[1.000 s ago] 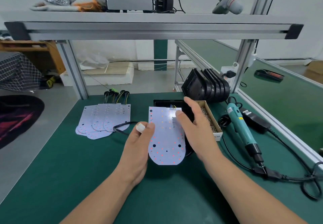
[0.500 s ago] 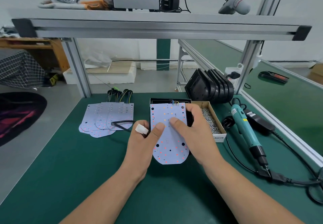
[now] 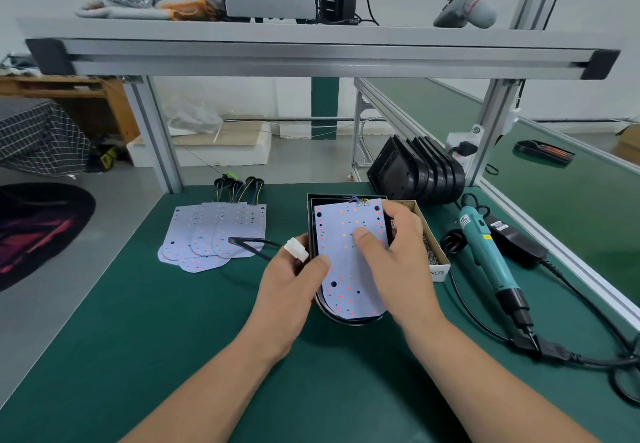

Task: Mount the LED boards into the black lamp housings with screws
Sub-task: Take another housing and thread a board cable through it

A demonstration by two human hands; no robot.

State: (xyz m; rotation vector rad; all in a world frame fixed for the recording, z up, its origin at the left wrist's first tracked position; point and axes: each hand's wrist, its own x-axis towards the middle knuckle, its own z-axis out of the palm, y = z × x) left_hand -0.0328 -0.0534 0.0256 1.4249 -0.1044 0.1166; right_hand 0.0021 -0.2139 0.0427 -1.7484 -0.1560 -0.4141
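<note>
A white LED board (image 3: 346, 259) with red and orange dots lies in a black lamp housing (image 3: 311, 221) on the green bench, its wires at the far end. My left hand (image 3: 291, 290) pinches a white connector (image 3: 296, 250) on a black cable (image 3: 252, 243), and its thumb rests on the board's left edge. My right hand (image 3: 398, 269) holds the board from the right, thumb pressed on its middle and fingers curled over the far right corner. The housing's rounded near end shows below the board.
Several spare LED boards (image 3: 214, 235) are fanned out at the left with their wires behind. A row of black housings (image 3: 419, 172) leans at the back right. An open screw box (image 3: 433, 255), a teal electric screwdriver (image 3: 485, 252) and its black power adapter (image 3: 516, 238) lie to the right.
The board has gone down into the housing, whose rim now shows around it. My right thumb has slid from the board's far corner to its middle. My left thumb stays at the left edge.
</note>
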